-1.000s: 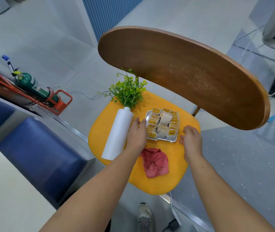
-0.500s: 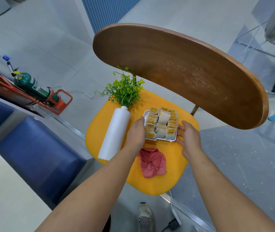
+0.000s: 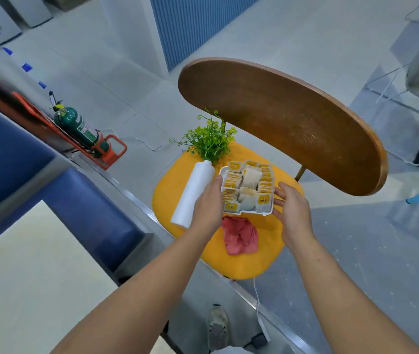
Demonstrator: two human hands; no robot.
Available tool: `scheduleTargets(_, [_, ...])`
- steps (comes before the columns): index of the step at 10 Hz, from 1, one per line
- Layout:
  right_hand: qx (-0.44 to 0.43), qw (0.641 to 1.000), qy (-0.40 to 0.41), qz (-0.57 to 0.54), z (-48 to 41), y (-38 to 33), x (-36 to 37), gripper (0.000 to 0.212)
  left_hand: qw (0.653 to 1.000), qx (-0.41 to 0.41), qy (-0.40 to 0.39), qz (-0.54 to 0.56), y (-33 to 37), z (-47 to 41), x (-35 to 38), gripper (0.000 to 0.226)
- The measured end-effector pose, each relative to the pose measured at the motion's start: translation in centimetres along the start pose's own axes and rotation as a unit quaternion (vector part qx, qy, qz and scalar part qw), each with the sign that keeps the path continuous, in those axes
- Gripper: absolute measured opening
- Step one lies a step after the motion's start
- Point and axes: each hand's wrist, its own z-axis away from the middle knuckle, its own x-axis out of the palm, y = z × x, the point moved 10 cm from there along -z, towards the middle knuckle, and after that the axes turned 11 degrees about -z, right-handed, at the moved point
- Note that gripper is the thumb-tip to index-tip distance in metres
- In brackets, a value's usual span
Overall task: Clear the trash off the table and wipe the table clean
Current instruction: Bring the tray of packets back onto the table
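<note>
Left hand (image 3: 207,203) and right hand (image 3: 292,210) clamp opposite edges of the tea bag tray (image 3: 246,190), which we reckon hovers just over the yellow desk (image 3: 167,198); pink cloth (image 3: 240,235) lies nearer us, between both wrists.

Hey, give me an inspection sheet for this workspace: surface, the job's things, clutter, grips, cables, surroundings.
Surface: yellow round top, things crowded mid-top.
Job's things: red cloth crumpled near the front edge; tea bag tray full of sachets.
Clutter: white vase on its side left of the tray, green sprigs at its mouth.
Grips: left hand holds the tray's left edge, right hand its right edge.
Cables: white cable on the floor; second cable runs down below the top.
Surroundings: green fire extinguisher in orange stand, blue seat, wooden round panel, shoe.
</note>
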Motion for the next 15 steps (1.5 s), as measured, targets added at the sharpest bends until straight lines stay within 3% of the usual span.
scheduleTargets(1, [-0.007,1.000,-0.022,-0.005,3.4,-0.3,1.3,0.020,0.999,0.004,0.031,0.014,-0.3,2.9,-3.4,0.072])
scheduleTargets(2, [-0.010,0.998,-0.060,-0.008,8.8,-0.4,3.9,0.025,0.997,-0.004,0.054,0.057,-2.6,7.1,-8.1,0.102])
scheduleTargets(3, [0.005,0.996,-0.083,-0.024,13.0,1.4,6.0,0.027,0.991,-0.030,0.074,0.104,-5.0,10.7,-11.6,0.095])
scheduleTargets(4, [0.006,0.994,-0.112,-0.011,18.9,3.8,8.7,0.053,0.987,-0.057,0.083,0.123,-8.1,15.5,-16.1,0.053])
scheduleTargets(6, [0.015,0.984,-0.178,-0.012,32.7,9.0,14.1,0.049,0.979,-0.046,0.142,0.141,-16.9,26.1,-25.4,0.041])
scheduleTargets(9, [0.053,0.966,-0.242,0.066,52.0,20.3,20.2,0.040,0.964,-0.067,0.222,0.128,-31.8,42.8,-37.4,0.064])
scheduleTargets(10, [0.078,0.950,-0.291,0.089,57.9,24.6,23.0,0.041,0.937,-0.118,0.250,0.214,-37.7,47.7,-40.6,0.052])
scheduleTargets(13, [0.104,0.897,-0.388,0.187,68.4,35.6,28.7,0.042,0.860,-0.202,0.333,0.330,-52.7,55.9,-45.7,0.080])
scheduleTargets(14, [0.116,0.873,-0.420,0.219,71.6,39.8,30.3,0.053,0.841,-0.220,0.348,0.352,-56.8,58.5,-47.2,0.057])
scheduleTargets(15, [0.111,0.852,-0.446,0.251,74.4,43.9,31.5,0.050,0.821,-0.234,0.384,0.352,-62.4,60.7,-48.6,0.077])
